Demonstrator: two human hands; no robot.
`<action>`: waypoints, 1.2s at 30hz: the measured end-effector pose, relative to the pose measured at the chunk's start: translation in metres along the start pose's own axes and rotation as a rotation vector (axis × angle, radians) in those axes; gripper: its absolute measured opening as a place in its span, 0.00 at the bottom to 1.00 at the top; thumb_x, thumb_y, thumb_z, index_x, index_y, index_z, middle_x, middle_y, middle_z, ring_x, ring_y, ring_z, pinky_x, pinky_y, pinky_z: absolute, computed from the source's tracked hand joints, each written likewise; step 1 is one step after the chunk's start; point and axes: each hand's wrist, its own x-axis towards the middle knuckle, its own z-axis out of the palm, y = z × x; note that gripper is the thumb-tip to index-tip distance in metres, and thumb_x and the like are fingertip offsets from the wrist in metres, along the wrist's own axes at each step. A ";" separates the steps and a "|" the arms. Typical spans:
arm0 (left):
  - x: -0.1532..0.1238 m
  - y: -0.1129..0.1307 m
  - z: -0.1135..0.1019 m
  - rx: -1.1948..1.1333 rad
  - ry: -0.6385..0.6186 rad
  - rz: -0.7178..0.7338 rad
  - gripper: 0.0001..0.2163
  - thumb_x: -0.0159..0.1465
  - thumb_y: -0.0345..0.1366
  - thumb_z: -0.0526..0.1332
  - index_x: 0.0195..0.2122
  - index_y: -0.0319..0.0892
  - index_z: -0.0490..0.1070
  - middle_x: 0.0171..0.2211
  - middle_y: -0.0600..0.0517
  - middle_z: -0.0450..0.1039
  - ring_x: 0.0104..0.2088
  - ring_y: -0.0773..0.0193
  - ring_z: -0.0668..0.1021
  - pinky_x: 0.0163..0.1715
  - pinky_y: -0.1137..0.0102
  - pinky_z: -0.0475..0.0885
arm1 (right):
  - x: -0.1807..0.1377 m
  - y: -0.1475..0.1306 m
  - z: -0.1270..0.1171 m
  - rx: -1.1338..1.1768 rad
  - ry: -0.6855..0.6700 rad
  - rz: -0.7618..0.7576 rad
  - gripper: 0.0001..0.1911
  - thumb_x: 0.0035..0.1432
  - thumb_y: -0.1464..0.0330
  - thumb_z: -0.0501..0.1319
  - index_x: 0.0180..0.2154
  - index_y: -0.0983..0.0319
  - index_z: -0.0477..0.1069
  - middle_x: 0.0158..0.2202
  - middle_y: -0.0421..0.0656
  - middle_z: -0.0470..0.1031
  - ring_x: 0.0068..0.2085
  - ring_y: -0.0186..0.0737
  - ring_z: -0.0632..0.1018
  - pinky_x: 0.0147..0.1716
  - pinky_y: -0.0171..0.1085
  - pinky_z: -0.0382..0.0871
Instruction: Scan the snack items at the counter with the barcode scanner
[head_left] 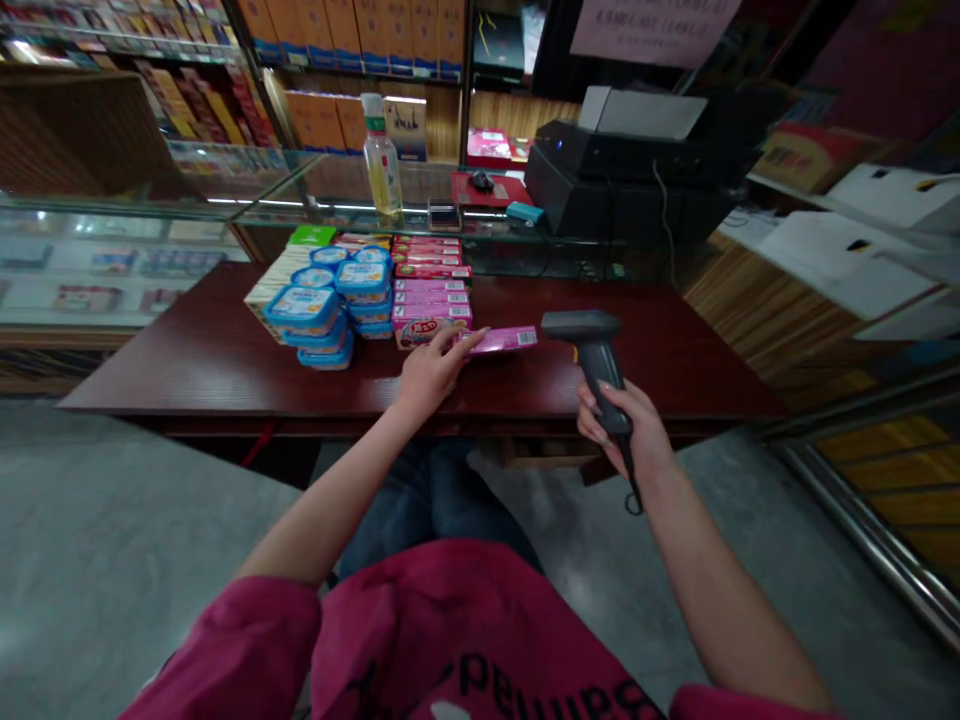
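Observation:
My left hand (435,372) is closed on the left end of a pink box (506,340), whose printed barcode shows at its right end. My right hand (626,425) grips the handle of a dark grey barcode scanner (589,335); its head points left, towards the box. Just left of the held box stands a row of pink boxes (431,312), with red boxes (427,258) behind them. Further left are stacked blue-rimmed tubs (304,305) beside a row of pale packs (274,280). All of these rest on the dark red-brown desk (360,390).
A bottle of yellow liquid (382,165) stands on the glass counter behind the goods. At the back right sits a black machine (622,185), with a computer mouse (481,181) on a red mat nearby. White cartons (847,250) are on the right. The desk's front edge runs before me.

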 end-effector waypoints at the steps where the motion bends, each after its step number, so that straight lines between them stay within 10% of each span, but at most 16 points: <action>1: 0.001 0.002 -0.001 0.012 -0.008 -0.001 0.23 0.78 0.35 0.57 0.72 0.62 0.69 0.64 0.46 0.76 0.49 0.55 0.85 0.48 0.64 0.81 | -0.007 -0.001 0.003 -0.019 0.001 -0.003 0.15 0.61 0.59 0.72 0.32 0.59 0.70 0.28 0.37 0.69 0.17 0.25 0.61 0.16 0.33 0.53; 19: -0.002 -0.006 -0.008 -0.188 -0.016 -0.016 0.26 0.74 0.32 0.61 0.73 0.55 0.68 0.68 0.43 0.68 0.62 0.51 0.78 0.58 0.57 0.77 | -0.010 -0.001 0.008 -0.053 -0.015 -0.027 0.17 0.58 0.59 0.75 0.34 0.58 0.70 0.31 0.36 0.70 0.18 0.26 0.65 0.16 0.32 0.57; 36: -0.030 -0.078 -0.030 -0.066 0.112 -0.145 0.30 0.70 0.32 0.62 0.74 0.46 0.63 0.71 0.38 0.60 0.72 0.45 0.65 0.74 0.48 0.62 | 0.098 0.040 0.041 0.164 -0.121 0.086 0.19 0.53 0.55 0.73 0.38 0.56 0.70 0.29 0.34 0.68 0.20 0.26 0.58 0.19 0.30 0.59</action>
